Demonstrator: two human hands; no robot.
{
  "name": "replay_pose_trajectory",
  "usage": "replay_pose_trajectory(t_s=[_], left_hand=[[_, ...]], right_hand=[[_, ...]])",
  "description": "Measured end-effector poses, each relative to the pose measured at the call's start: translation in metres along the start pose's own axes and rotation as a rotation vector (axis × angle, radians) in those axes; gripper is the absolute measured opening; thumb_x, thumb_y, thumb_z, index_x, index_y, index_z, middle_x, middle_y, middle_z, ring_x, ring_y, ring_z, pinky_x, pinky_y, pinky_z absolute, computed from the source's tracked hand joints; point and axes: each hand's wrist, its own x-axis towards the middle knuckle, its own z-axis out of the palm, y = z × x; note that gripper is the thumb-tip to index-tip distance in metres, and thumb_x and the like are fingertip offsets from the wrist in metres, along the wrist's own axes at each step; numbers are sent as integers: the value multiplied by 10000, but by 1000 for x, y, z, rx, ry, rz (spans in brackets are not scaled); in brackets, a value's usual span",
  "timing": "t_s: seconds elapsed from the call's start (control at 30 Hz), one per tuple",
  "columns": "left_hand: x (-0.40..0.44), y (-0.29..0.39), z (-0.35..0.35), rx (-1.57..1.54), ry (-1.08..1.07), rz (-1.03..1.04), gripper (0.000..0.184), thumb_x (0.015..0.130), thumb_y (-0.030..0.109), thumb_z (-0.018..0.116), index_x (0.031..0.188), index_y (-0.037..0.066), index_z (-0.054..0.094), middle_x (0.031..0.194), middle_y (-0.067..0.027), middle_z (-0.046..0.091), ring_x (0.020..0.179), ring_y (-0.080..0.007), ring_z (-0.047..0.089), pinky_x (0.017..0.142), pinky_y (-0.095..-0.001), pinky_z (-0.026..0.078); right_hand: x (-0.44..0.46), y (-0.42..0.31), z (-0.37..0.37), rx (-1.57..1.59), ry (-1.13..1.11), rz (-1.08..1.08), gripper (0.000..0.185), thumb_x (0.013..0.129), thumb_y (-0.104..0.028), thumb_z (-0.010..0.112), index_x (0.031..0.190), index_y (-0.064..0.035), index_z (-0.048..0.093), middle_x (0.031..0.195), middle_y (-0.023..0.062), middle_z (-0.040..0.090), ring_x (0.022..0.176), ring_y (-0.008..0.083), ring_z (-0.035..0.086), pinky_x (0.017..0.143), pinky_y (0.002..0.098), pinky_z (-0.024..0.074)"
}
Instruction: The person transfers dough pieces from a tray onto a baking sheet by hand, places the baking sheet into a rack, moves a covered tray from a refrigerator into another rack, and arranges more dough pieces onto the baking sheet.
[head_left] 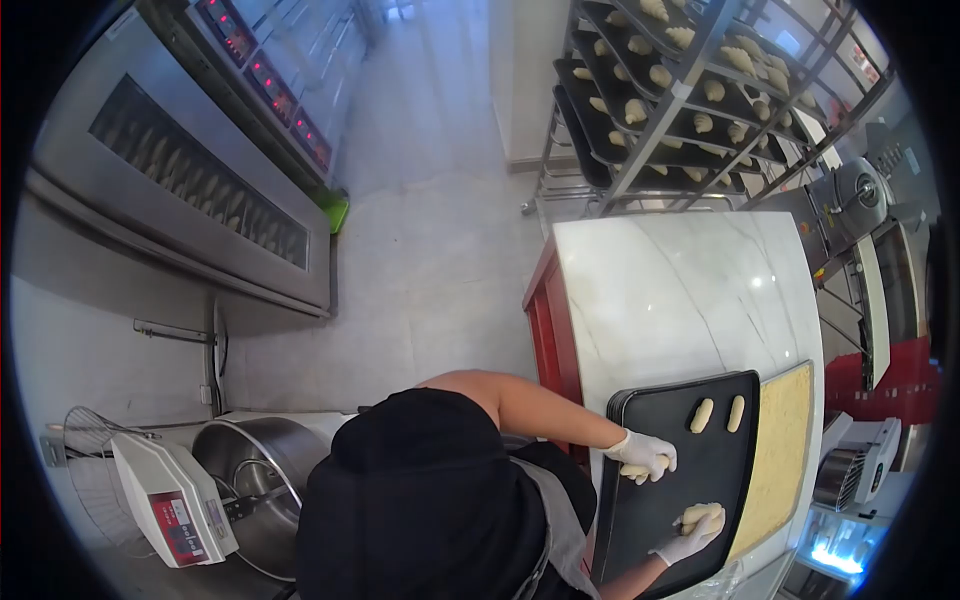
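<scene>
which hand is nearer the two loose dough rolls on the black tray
Left. The left hand is toward the same end of the black tray as the dough rolls; the right hand is toward the opposite end.

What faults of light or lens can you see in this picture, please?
In the head view, the wide lens bends straight edges and leaves dark, rounded borders; small bright reflections sit on the marble worktop; blue-white glare washes out the lower right; a bluish haze covers the floor towards the top; the left hand and right hand are small, with little finger detail.
</scene>
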Motion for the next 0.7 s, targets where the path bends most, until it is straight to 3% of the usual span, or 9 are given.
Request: replay_pose_trajectory(t_s=[0.03,0.1,0.2,0.23,0.33,0.4,0.43,0.5,0.7], left_hand=[[-2,3,-3,5,10,4,432,861,196,710,1247,59,572,893,-76,622,642,-207,626,506,-321,516],[-5,10,0,-268,266,-59,333,935,228,617,1202,42,549,848,-74,606,581,-187,592,477,-322,482],[-13,31,16,-425,464,-26,300,989,273,542,1172,35,542,817,-69,593,551,-174,569,462,-325,460],[-16,41,24,-437,526,29,311,1006,302,514,1164,36,546,807,-66,588,550,-170,563,462,-327,455],[-12,59,40,-427,632,98,324,1022,330,481,1139,39,562,807,-67,598,570,-178,573,483,-339,464],[2,62,50,-384,686,84,320,1019,329,474,1106,42,585,828,-77,626,610,-202,605,524,-358,491],[9,61,55,-364,683,69,321,1019,325,466,1101,42,595,851,-80,636,638,-210,615,546,-365,495],[21,52,63,-327,649,8,326,1020,317,452,1090,44,616,896,-85,657,693,-226,636,590,-380,504],[28,39,69,-255,578,-104,357,1019,293,416,1063,43,667,1005,-99,709,828,-266,686,706,-417,526]], right_hand=[[6,10,-14,-393,208,59,518,1012,-317,615,1355,44,472,1131,148,610,1036,227,601,916,375,515],[2,31,-45,-790,408,116,527,1016,-324,609,1367,45,471,1132,147,616,1024,226,604,927,380,510],[-5,65,-86,-1280,467,214,553,1007,-330,636,1390,36,477,1249,163,599,1079,255,596,962,378,495],[-1,68,-88,-1279,453,206,553,1007,-330,636,1390,36,477,1249,163,599,1079,255,596,962,378,495],[6,35,-4,-1163,549,-464,591,947,-230,673,1430,25,447,1381,191,541,1166,301,563,1011,415,471],[10,-9,108,-897,96,-509,757,829,-206,711,1479,23,399,1499,207,446,1293,366,499,1098,468,402],[16,-23,136,-895,96,-513,757,829,-206,711,1479,23,399,1499,207,446,1293,366,499,1098,468,402],[29,-43,165,-1114,-317,-689,902,737,-225,714,1522,22,346,1542,230,396,1368,399,450,1158,493,325],[50,-53,157,-894,-564,-504,878,813,-314,684,1537,28,323,1550,245,381,1429,404,387,1180,487,292]])
